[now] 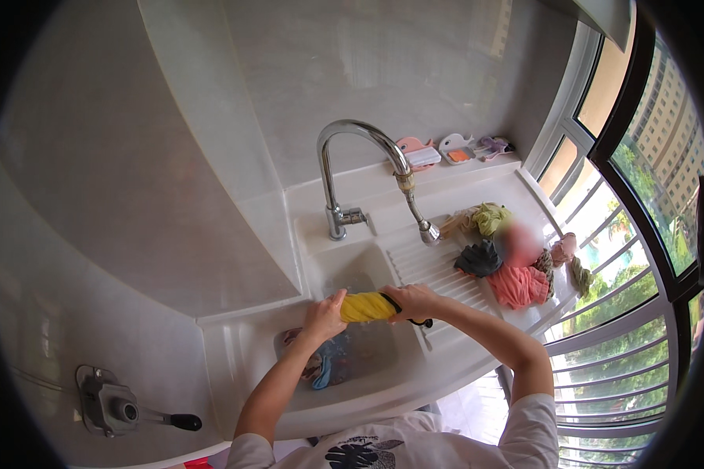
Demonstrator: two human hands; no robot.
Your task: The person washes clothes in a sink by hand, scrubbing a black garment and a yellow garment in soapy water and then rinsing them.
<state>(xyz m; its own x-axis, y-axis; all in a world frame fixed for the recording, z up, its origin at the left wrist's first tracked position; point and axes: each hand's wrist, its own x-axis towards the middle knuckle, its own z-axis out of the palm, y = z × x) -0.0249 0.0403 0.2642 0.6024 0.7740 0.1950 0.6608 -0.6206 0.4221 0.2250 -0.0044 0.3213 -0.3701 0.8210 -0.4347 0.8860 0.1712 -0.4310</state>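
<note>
A yellow cloth with black trim (pixel 366 307), twisted into a roll, stretches between my two hands above the sink basin (pixel 375 352). My left hand (pixel 327 316) grips its left end, and my right hand (pixel 413 302) is closed around the right end, where a black edge hangs out. Below, water stands in the basin. Wet clothes, among them a light blue piece (pixel 322 373), lie at the basin's left side, partly hidden by my left forearm.
A chrome faucet (pixel 352 126) arches over the basin and ribbed drainboard (pixel 425 267). Crumpled clothes (pixel 519 285) are heaped on the drainboard's right. Whale-shaped soap dishes (pixel 457 149) stand on the back ledge. A wall-mounted lever device (pixel 123 409) is at lower left; barred windows are at right.
</note>
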